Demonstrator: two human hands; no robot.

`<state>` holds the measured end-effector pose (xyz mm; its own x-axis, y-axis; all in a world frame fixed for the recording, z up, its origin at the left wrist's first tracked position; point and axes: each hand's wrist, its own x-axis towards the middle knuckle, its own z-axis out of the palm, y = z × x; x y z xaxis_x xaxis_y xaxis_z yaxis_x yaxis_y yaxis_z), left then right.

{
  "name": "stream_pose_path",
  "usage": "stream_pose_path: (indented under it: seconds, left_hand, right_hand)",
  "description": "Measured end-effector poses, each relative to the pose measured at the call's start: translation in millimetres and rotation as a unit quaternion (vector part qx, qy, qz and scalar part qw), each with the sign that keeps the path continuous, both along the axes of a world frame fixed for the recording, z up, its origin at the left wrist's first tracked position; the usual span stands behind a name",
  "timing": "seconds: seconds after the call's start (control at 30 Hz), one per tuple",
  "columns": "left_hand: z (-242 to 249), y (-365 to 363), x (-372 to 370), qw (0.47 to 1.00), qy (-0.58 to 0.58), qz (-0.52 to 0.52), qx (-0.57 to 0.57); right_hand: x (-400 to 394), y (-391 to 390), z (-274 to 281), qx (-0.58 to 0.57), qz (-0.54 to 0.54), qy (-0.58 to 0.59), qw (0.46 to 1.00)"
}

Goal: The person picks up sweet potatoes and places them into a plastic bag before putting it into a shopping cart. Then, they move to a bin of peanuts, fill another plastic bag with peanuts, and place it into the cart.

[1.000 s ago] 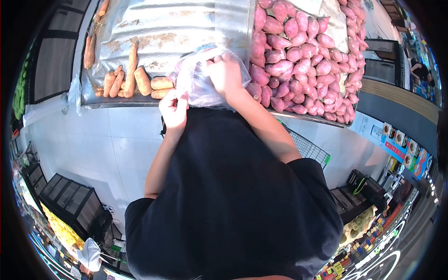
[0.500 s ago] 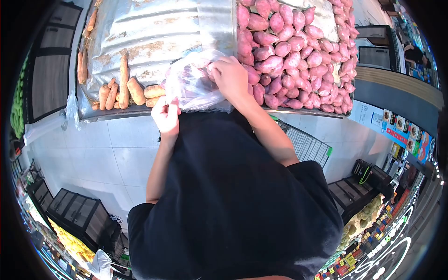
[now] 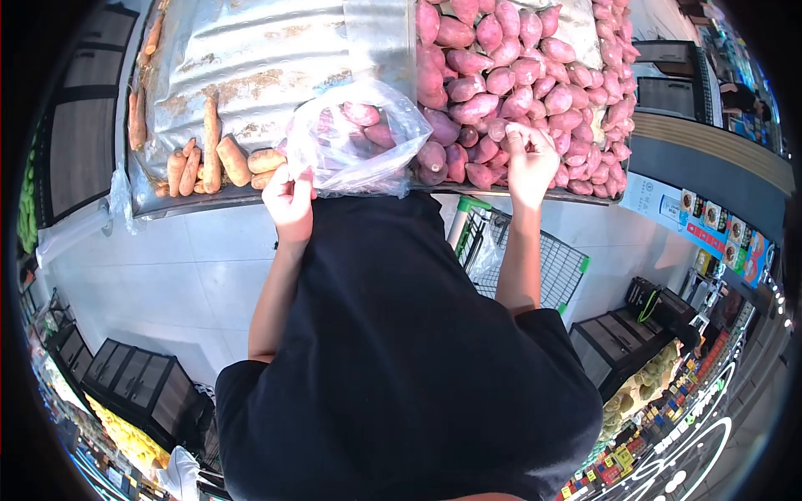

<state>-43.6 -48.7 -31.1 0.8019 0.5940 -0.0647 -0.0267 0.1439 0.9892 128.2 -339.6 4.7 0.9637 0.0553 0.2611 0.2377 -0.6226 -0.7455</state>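
two bare hands are spread apart, with a thin clear plastic bag (image 3: 359,171) lying between them. the left hand (image 3: 290,207) has its thumb and fingers pinched on the bag's left edge, low down, so the bag sits just to the right of that grip and touches it. its mouth gapes, and several plump purplish-red bagged sweet potatoes (image 3: 361,114) show inside, apart from the pinching fingers. the right hand (image 3: 532,167) is clear of the bag, at the near side of a broad heap of loose pinkish-red sweet potatoes (image 3: 535,98). its fingers bend in toward the thumb; i cannot tell whether anything is caught between them. some of the heap lies between this hand and the bag. left of the left hand, long and stubby orange-brown carrots (image 3: 212,159) line the front, the nearest stubby ones just beside the fingers. behind them spreads a ridged silvery sheet (image 3: 267,52), stained brown in places. a wire shopping cart (image 3: 547,265) with a green handle (image 3: 459,225) stands below the heap, partly behind the right forearm.
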Motion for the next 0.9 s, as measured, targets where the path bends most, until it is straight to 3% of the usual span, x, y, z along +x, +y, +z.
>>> stream_pose_path:
  seconds: [0.07, 0.23, 0.37, 0.43, 0.53, 0.6, 0.67, 0.73, 0.83, 0.9]
  left_hand:
    - [-1, 0, 0, 1.0, -0.002, 0.001, 0.001]
    - [-3, -1, -1, 1.0, -0.01, -0.007, 0.007]
    - [-4, -1, -4, 1.0, -0.007, -0.004, 0.003]
    - [-4, -3, -3, 1.0, -0.012, -0.003, 0.002]
    - [-4, -1, -3, 1.0, -0.017, -0.015, 0.014]
    - [-3, -4, -2, 1.0, -0.005, -0.003, 0.009]
    - [-4, -5, -3, 1.0, -0.002, -0.009, 0.009]
    - [-3, -5, -4, 1.0, 0.002, -0.011, 0.023]
    - [1, -9, -3, 0.999, 0.014, 0.012, 0.043]
    - [2, -10, -4, 0.999, 0.012, 0.013, 0.04]
  right_hand:
    - [6, -8, -14, -0.02, -0.004, -0.003, 1.0]
    - [11, -10, -48, 0.054, -0.015, 0.058, 0.997]
    - [9, 6, -26, 0.014, 0.007, 0.141, 0.99]
    - [8, 19, -19, -0.161, 0.047, 0.054, 0.984]
    - [-4, 60, -7, -0.146, 0.067, -0.026, 0.987]
    - [-16, 92, -6, -0.111, 0.164, 0.004, 0.98]
    - [-22, 123, -12, -0.188, 0.279, 0.017, 0.941]
    - [-22, 153, -32, -0.187, 0.289, -0.025, 0.939]
    - [-14, 177, -57, -0.273, 0.251, 0.05, 0.928]
    - [-9, 181, -70, -0.17, 0.285, -0.023, 0.943]
